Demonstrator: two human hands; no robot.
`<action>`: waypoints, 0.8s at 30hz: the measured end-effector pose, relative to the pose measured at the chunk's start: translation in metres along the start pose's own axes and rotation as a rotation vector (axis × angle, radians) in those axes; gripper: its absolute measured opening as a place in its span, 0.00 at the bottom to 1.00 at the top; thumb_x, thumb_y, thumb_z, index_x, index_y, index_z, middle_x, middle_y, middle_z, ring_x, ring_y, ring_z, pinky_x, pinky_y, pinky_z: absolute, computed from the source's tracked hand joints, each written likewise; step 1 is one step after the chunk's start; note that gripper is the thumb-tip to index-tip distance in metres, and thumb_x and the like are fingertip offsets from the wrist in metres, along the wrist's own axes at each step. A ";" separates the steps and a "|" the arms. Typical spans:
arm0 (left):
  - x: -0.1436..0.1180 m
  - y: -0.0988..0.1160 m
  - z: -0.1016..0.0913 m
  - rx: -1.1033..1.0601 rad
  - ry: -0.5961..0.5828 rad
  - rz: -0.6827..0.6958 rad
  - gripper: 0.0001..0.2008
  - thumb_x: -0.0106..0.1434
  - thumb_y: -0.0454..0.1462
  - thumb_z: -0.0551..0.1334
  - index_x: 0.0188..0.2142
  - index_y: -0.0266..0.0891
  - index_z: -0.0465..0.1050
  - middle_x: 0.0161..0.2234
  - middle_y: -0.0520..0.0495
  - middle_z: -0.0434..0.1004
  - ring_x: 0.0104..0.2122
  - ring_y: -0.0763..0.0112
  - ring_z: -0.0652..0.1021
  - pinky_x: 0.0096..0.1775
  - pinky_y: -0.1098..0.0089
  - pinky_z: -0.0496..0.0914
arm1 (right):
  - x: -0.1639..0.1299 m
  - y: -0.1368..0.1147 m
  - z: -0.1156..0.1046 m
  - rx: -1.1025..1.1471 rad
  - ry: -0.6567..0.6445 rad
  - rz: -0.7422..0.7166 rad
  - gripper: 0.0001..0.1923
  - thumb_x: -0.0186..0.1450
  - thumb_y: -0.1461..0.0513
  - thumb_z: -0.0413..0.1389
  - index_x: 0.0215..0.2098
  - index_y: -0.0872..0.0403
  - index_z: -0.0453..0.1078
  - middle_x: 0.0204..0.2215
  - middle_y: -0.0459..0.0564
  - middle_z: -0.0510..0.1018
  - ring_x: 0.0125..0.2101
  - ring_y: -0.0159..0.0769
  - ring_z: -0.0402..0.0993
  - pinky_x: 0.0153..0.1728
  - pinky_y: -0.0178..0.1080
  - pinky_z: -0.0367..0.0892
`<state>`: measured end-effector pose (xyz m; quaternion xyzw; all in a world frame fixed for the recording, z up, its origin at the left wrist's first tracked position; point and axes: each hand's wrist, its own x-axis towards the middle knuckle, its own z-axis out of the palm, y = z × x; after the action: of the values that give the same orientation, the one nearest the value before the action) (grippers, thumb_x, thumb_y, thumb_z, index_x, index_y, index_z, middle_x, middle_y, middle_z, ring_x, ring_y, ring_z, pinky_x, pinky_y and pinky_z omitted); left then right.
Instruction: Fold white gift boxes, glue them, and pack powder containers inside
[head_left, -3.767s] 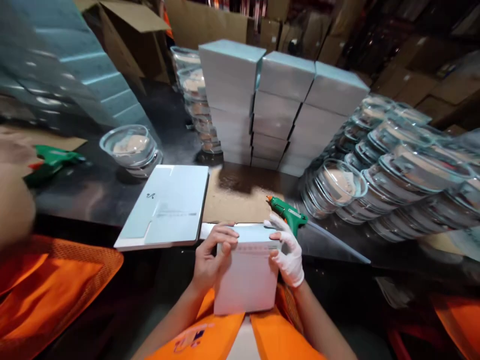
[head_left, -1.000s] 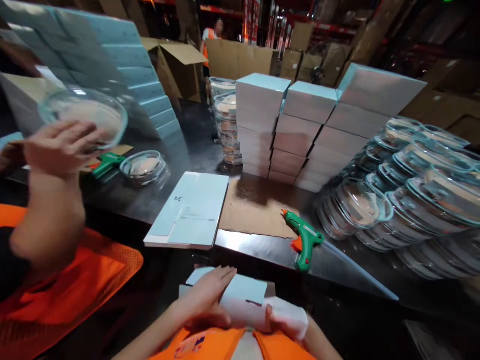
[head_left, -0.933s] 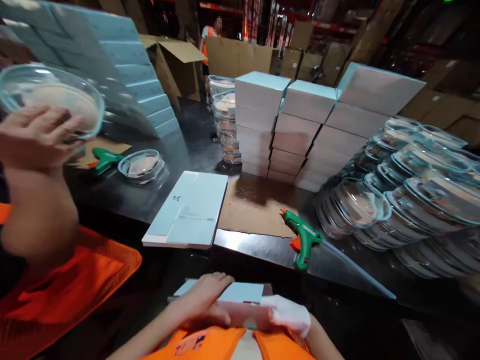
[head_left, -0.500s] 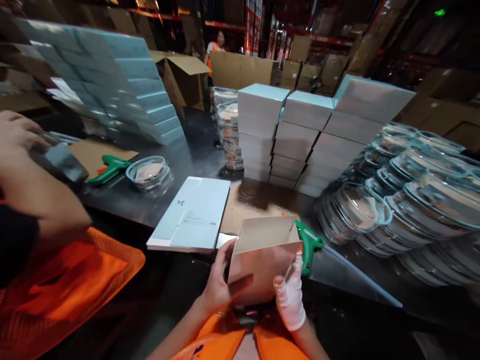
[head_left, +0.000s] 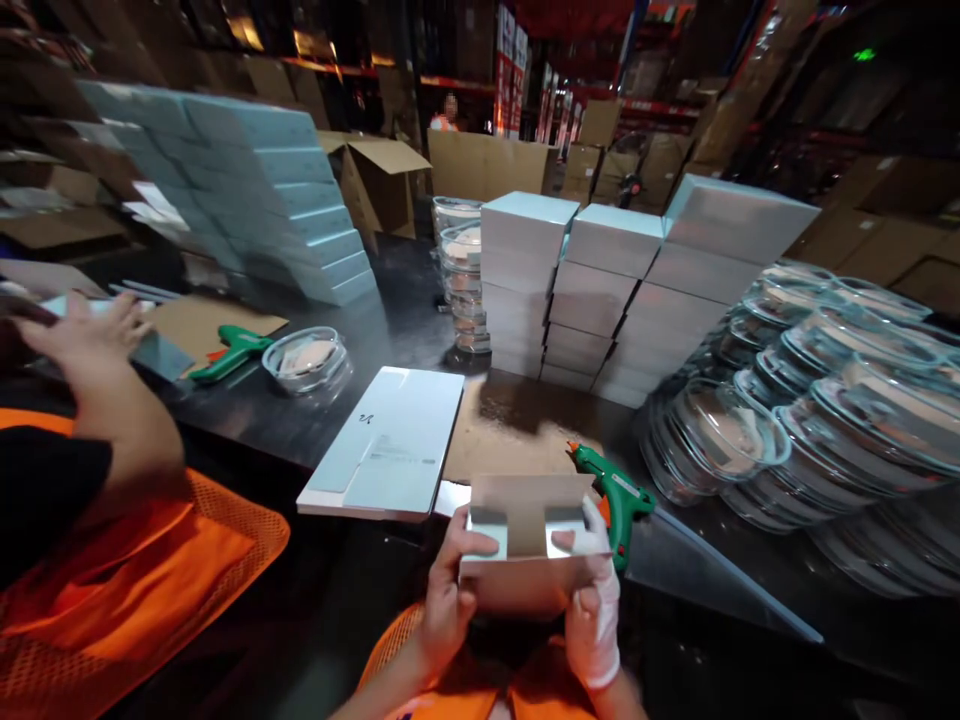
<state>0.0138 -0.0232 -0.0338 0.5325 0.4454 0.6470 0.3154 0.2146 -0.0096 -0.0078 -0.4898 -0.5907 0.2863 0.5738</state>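
Between my two hands is a small open cardboard box (head_left: 517, 583), pale outside and brown inside, held close to my body. My left hand (head_left: 448, 590) grips its left end, the thumb lying over a short side flap. At the right end my right hand (head_left: 596, 610), in a white fingerless glove, presses the other side flap inward. A taller back flap (head_left: 529, 490) stands up. Just beyond my right hand a green glue gun (head_left: 619, 495) lies on its side. Flat white printed box blanks (head_left: 394, 440) are stacked to the left of the box.
White boxes (head_left: 600, 290) stand stacked ahead, with piles of clear round containers (head_left: 847, 400) at right. At left, a co-worker's hand (head_left: 90, 325) handles a box near another green glue gun (head_left: 232, 352) and clear containers (head_left: 306, 362). A brown cardboard sheet (head_left: 502, 430) lies mid-table.
The box has tilted and lowered toward me, and its side flaps are now folded inward under my fingers. The co-worker's hand at left has moved right and down.
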 end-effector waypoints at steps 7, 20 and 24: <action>0.008 0.022 0.011 -0.076 -0.079 0.048 0.28 0.68 0.57 0.65 0.59 0.46 0.70 0.59 0.34 0.76 0.57 0.51 0.81 0.54 0.55 0.78 | 0.013 -0.021 0.020 0.243 0.345 0.247 0.26 0.65 0.53 0.65 0.58 0.49 0.68 0.60 0.57 0.79 0.55 0.48 0.79 0.53 0.47 0.75; 0.029 0.033 -0.029 0.247 -0.113 0.146 0.17 0.62 0.53 0.73 0.40 0.43 0.84 0.47 0.39 0.84 0.41 0.56 0.87 0.38 0.66 0.83 | 0.026 0.002 -0.064 -0.110 0.156 0.142 0.21 0.72 0.46 0.58 0.52 0.50 0.80 0.52 0.58 0.85 0.50 0.50 0.84 0.56 0.52 0.77; 0.031 0.036 -0.022 0.231 -0.200 0.124 0.19 0.62 0.54 0.72 0.40 0.42 0.85 0.45 0.38 0.85 0.40 0.57 0.87 0.39 0.65 0.83 | 0.028 -0.002 -0.063 -0.200 0.038 -0.150 0.25 0.73 0.42 0.58 0.54 0.48 0.81 0.63 0.59 0.78 0.61 0.54 0.77 0.61 0.54 0.74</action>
<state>-0.0119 -0.0161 0.0112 0.6534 0.4493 0.5535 0.2544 0.2785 0.0006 0.0161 -0.5043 -0.6402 0.1728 0.5531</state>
